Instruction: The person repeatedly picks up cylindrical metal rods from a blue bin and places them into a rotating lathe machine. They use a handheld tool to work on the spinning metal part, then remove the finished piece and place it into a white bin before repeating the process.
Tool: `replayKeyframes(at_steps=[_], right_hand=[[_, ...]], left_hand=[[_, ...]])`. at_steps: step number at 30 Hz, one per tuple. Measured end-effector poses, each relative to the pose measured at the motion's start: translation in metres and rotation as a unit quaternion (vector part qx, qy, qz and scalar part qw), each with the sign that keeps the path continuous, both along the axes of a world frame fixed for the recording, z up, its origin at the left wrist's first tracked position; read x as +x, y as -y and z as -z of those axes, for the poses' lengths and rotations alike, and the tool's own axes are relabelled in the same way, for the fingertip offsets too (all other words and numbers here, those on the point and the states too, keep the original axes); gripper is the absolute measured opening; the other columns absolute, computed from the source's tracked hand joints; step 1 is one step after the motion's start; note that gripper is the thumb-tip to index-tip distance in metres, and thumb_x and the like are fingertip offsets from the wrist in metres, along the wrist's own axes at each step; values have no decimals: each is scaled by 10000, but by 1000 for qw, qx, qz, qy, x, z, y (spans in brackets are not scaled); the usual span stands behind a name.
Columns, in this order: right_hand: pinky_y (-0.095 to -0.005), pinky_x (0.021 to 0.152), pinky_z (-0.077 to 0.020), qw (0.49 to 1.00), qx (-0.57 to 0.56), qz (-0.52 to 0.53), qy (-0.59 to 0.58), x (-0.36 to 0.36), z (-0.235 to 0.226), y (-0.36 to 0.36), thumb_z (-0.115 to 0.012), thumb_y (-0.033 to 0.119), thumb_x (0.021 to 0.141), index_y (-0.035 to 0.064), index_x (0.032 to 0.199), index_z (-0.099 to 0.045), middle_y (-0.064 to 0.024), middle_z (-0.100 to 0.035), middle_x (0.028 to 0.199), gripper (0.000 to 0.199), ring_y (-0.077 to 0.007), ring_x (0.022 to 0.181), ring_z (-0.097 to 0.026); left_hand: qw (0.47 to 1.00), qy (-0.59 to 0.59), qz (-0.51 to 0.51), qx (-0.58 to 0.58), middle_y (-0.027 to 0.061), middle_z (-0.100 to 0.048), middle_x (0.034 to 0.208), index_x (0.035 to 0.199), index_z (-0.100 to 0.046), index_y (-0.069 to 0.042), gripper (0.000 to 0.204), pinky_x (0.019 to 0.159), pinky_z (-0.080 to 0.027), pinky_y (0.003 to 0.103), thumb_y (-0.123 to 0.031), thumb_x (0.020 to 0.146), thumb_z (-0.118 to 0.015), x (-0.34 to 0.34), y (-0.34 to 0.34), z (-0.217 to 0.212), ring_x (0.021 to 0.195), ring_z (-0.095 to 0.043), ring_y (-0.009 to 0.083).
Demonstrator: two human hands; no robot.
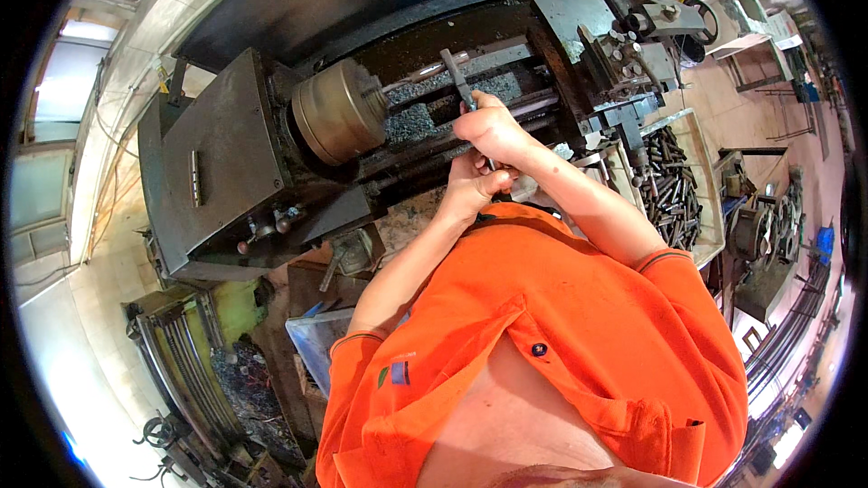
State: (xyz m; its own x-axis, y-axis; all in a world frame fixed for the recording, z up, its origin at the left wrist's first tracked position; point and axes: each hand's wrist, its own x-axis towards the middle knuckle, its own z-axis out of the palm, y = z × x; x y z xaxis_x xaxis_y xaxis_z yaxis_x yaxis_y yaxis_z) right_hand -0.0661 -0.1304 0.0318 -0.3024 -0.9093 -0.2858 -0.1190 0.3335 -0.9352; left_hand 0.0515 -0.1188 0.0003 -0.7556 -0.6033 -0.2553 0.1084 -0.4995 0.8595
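Observation:
My right hand point(497, 133) is closed round a long, narrow grey metal tool point(457, 77), whose exact kind I cannot make out. The tool's upper end reaches over a thin metal rod point(425, 74) on a lathe. Just below, the fingers of my left hand point(472, 188) are curled in close to my body, by the tool's lower end; part of their grip is hidden. A round, brass-coloured chuck point(339, 113) sits left of my hands. Grey metal chips point(411, 123) lie in the lathe bed beneath the rod.
The dark headstock point(212, 167) stands at left, with control levers point(262, 233) on its front. At right are the tool post point(628, 59) and a wooden box of short metal pieces point(671, 190). Long rods point(185, 375) rest at lower left; a handwheel point(703, 23) is far right.

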Motion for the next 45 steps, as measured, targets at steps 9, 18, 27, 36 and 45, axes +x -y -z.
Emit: replayKeyframes(at_steps=[9,18,27,36,45], right_hand=[[-283,484,-391,1000,-5,-18,10,15,-6,5,-536,86,657,-14,830,-482,-49,-484,648,207,-131,574,-454],[-303,546,-409,999,19,-13,45,17,-3,7,-534,94,653,-11,838,-482,-69,-482,676,218,-157,621,-459],[-312,515,-419,999,11,3,34,10,-11,2,-532,95,659,-14,823,-462,-75,-483,650,210,-148,607,-494],[-280,478,-416,999,24,-42,22,-4,-10,-2,-547,98,658,-51,906,-484,-66,-498,664,296,-139,564,-501],[-314,506,-428,998,45,-24,26,3,-6,4,-525,110,668,-35,890,-483,-85,-500,648,269,-152,585,-504]], left_hand=[[999,-6,-48,24,17,-574,692,806,-566,32,327,534,-434,243,-200,635,-719,11,-3,-4,610,-548,106],[1000,-2,-25,-5,16,-565,736,867,-550,34,503,542,-435,236,-316,607,-799,16,2,10,610,-541,89],[998,-32,-46,27,27,-573,685,791,-576,29,380,514,-428,245,-259,641,-772,6,-5,9,591,-546,111],[996,-69,-41,41,36,-549,707,830,-534,26,366,512,-423,248,-161,640,-784,-6,-7,14,612,-537,117],[999,-9,-39,34,30,-559,695,749,-547,21,301,504,-409,250,-153,640,-768,0,-4,-2,588,-518,103]])
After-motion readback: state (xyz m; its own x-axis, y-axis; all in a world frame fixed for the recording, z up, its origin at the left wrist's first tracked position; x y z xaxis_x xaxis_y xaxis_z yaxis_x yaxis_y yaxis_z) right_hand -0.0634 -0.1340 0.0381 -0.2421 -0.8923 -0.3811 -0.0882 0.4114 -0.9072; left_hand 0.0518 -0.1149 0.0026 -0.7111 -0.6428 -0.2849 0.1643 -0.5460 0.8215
